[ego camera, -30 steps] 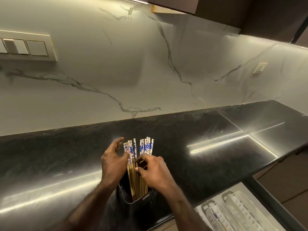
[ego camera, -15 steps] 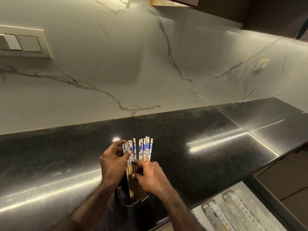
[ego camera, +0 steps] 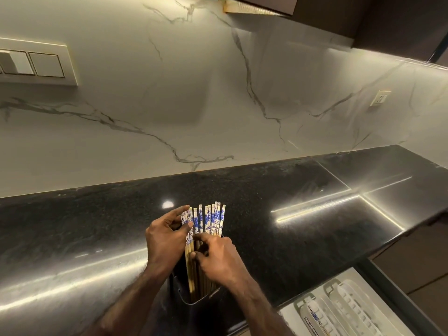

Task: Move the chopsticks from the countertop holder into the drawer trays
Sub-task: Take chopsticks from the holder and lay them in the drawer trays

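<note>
— Head view, nearest part first: what lies at the lower right?

— An open drawer [ego camera: 385, 284], its dark rim running out from under the countertop [ego camera: 303, 226]. White trays [ego camera: 351, 309] lie side by side in it. A blue-patterned piece shows in the left one, too small to identify.

— Where are the chopsticks?

— The chopsticks [ego camera: 209, 218] stand upright in a black holder [ego camera: 201, 307] at the near edge of the countertop, to the left of the trays and well apart from them. Their wooden shafts sink into the holder, and their blue-and-white tops fan out above it.

— How do the hands meet them?

— Both forearms enter from the bottom edge. The left hand [ego camera: 164, 241] is on the left side of the bundle. Its thumb lies across the patterned tops of the leftmost sticks and its fingers curl behind them, so it holds those few in a pinch. The right hand [ego camera: 218, 260] sits lower and to the right, over the holder's mouth. Its thumb and forefinger are curled narrowly about the bare shafts, and the rest of the bundle rises past its knuckles.

— And beyond?

— Polished black stone with streaks of reflected light. Behind it is a veined pale wall [ego camera: 194, 93] with a switch plate [ego camera: 36, 64] on the left and a socket [ego camera: 380, 98] on the right. Dark cabinets [ego camera: 363, 15] are at the top.
</note>
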